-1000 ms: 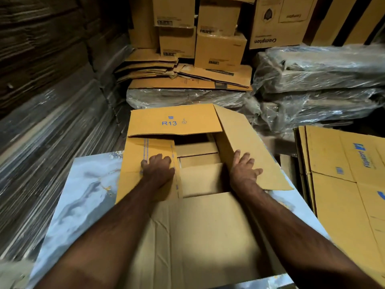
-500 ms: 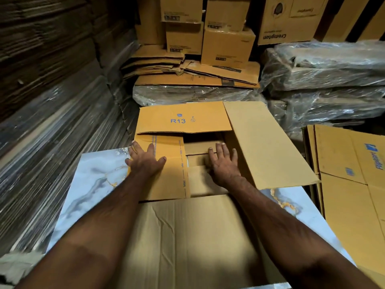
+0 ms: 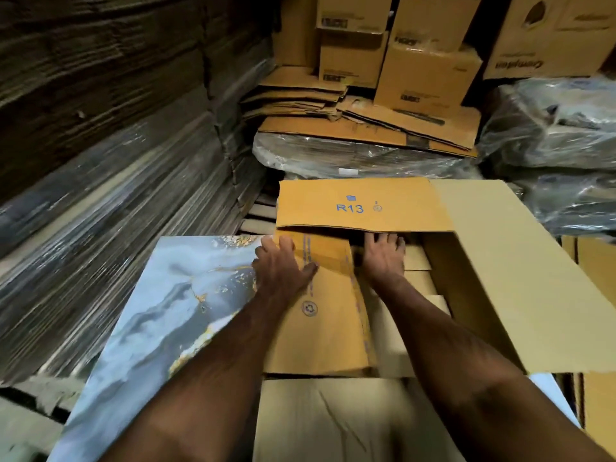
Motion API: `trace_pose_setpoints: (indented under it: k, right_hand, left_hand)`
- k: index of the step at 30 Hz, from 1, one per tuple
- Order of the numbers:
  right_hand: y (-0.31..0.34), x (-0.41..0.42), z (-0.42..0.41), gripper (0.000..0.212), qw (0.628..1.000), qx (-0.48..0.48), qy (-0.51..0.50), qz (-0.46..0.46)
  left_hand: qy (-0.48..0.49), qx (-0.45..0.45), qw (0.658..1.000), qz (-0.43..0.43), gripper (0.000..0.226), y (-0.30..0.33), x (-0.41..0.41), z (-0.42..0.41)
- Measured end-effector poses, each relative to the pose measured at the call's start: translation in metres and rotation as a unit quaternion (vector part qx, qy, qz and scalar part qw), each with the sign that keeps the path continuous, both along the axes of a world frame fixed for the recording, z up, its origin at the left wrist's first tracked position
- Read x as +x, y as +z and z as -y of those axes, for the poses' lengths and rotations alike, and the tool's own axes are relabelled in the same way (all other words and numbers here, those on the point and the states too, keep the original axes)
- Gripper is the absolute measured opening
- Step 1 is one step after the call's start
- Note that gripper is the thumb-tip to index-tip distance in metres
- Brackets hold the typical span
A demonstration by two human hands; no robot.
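Carton (image 3: 333, 418), corrugated brown, top open, on marbled tabletop (image 3: 173, 295), centre of view. R13 flap (image 3: 363, 205) at 12 o'clock, wide flap (image 3: 500, 278) spread at 3 o'clock, printed flap (image 3: 326, 328) folded inward at 9 o'clock. Left hand (image 3: 283, 266): flat on printed flap, fingers straight, gripping nothing. Right hand (image 3: 383, 258): flat on inner panels (image 3: 420, 261), fingertips at R13 flap edge, likewise released. Flattened cartons (image 3: 366, 128) beyond at 12 o'clock, plastic-wrapped bundles (image 3: 550, 128) at 2 o'clock.
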State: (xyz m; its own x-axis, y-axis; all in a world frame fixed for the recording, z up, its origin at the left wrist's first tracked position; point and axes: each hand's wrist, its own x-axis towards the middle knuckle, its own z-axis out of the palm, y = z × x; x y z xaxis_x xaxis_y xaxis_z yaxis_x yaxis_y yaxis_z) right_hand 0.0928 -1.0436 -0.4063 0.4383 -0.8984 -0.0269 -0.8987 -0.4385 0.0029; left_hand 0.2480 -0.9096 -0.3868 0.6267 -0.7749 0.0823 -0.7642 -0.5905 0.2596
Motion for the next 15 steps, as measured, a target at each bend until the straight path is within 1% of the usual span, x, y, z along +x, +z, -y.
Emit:
trace_pose_setpoints:
  k: [2,4,7,10,12,15]
  right_hand:
    - [0.006,0.009,0.014,0.068,0.999,-0.022,0.011,0.024]
    - [0.013,0.020,0.030,0.077,0.998,-0.041,0.023,0.033]
    - [0.028,0.038,0.063,0.082,0.996,-0.070,0.040,0.034]
    - [0.050,0.056,0.100,0.099,0.995,-0.083,0.049,0.032]
    - [0.059,0.068,0.127,0.103,0.998,-0.037,0.054,0.008]
    - [0.054,0.082,0.155,0.099,0.996,0.079,0.015,-0.038]
  left_hand:
    - [-0.025,-0.025,0.999,-0.025,0.060,-0.006,-0.001,0.007]
    - [-0.057,-0.019,0.997,-0.037,0.067,-0.010,-0.001,0.012]
    - [-0.072,-0.007,0.997,-0.036,0.080,-0.011,0.000,0.012]
    - [-0.068,0.017,0.996,-0.055,0.090,-0.009,-0.002,0.009]
    - [-0.064,0.017,0.996,-0.061,0.091,-0.007,-0.004,0.007]
    - [-0.060,0.014,0.995,-0.074,0.091,-0.006,-0.008,0.007]
